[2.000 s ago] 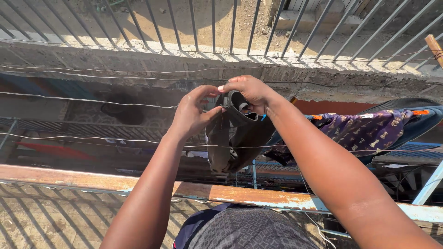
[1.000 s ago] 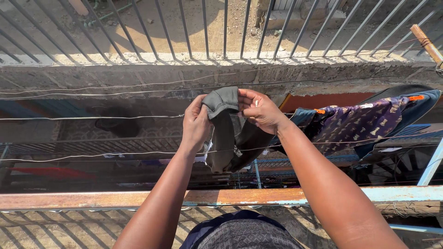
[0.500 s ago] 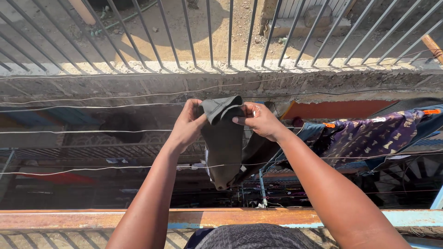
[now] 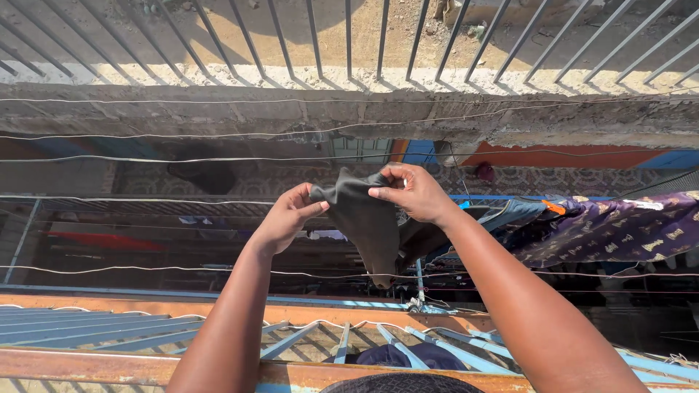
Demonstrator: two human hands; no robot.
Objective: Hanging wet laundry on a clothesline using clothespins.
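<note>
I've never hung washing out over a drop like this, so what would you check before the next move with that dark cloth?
1. Left hand pinching the dark cloth at its upper edge: ok.
2. Right hand pinching the other upper corner: ok.
3. Cloth draped over a line: cannot tell; wires cross close by, but which one bears it is unclear.
4. Cloth spread flat: not ok; it hangs bunched and folded below the hands.
5. Space beside the purple patterned garment: ok; that garment hangs off to the right, apart from the fingers.
6. Peg ready for the cloth: cannot tell; none shows in either hand.
</note>
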